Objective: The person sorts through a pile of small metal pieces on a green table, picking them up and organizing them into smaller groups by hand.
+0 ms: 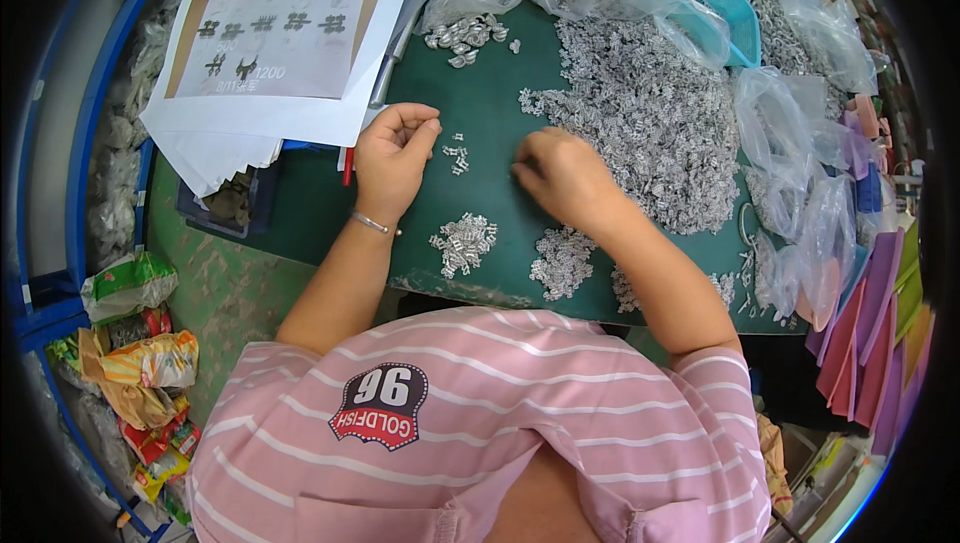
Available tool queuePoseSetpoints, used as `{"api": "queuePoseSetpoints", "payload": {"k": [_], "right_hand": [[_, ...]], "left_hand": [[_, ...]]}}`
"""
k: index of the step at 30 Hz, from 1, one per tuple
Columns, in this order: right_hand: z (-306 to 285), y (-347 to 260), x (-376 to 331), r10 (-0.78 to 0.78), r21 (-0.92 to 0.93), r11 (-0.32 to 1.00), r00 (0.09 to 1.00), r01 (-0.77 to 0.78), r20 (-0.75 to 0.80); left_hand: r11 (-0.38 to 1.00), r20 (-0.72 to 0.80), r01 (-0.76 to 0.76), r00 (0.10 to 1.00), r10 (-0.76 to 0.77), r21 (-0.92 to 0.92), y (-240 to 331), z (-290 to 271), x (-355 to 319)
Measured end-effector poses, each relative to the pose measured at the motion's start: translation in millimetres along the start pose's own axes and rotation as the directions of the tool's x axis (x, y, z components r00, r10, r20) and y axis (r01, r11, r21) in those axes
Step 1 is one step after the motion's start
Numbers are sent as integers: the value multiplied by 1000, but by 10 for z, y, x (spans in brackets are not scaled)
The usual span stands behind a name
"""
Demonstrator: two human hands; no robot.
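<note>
Lying near the front of a green table (415,203), two small piles of silver metal pieces (463,245) sit side by side, the right forearm (665,288) just beside; a careless sweep could mix them. Beyond, loose pieces (458,160) separate the loosely curled left hand (395,155) and blurred, curled right hand (562,173); whether either holds anything, I cannot tell. A large heap (655,123) spreads farther right.

You've got a lane here: open green tabletop (490,88) between your left hand (395,158) and right hand (565,175), only loose bits (459,161) interrupting; metal heap (650,113) crowding right, paper sheets (300,118) blocking upper left.
</note>
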State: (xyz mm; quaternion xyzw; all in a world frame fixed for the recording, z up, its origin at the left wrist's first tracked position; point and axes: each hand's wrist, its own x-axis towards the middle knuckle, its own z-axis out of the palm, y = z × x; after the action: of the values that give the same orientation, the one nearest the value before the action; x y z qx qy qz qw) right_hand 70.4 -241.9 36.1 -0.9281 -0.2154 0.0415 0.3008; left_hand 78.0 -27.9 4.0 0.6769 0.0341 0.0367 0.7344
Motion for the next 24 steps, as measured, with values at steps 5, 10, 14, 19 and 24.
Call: {"api": "queuePoseSetpoints", "payload": {"k": [5, 10, 14, 19, 24], "right_hand": [[246, -355, 183, -181, 4, 983, 970, 184, -164], [112, 57, 364, -34, -430, 898, 961, -92, -276], [-98, 68, 121, -43, -401, 916, 997, 12, -68], [-213, 113, -222, -108, -294, 952, 992, 84, -65], [-226, 181, -426, -159, -217, 967, 983, 136, -94]], "left_hand": [[999, 1, 1, 1000, -1, -33, 5, -20, 0], [1000, 5, 18, 1000, -17, -18, 41, 11, 2], [999, 2, 41, 999, -41, -17, 51, -1, -13], [1000, 9, 30, 1000, -30, 7, 58, -4, -15], [1000, 6, 13, 1000, -13, -20, 53, 3, -11]]}}
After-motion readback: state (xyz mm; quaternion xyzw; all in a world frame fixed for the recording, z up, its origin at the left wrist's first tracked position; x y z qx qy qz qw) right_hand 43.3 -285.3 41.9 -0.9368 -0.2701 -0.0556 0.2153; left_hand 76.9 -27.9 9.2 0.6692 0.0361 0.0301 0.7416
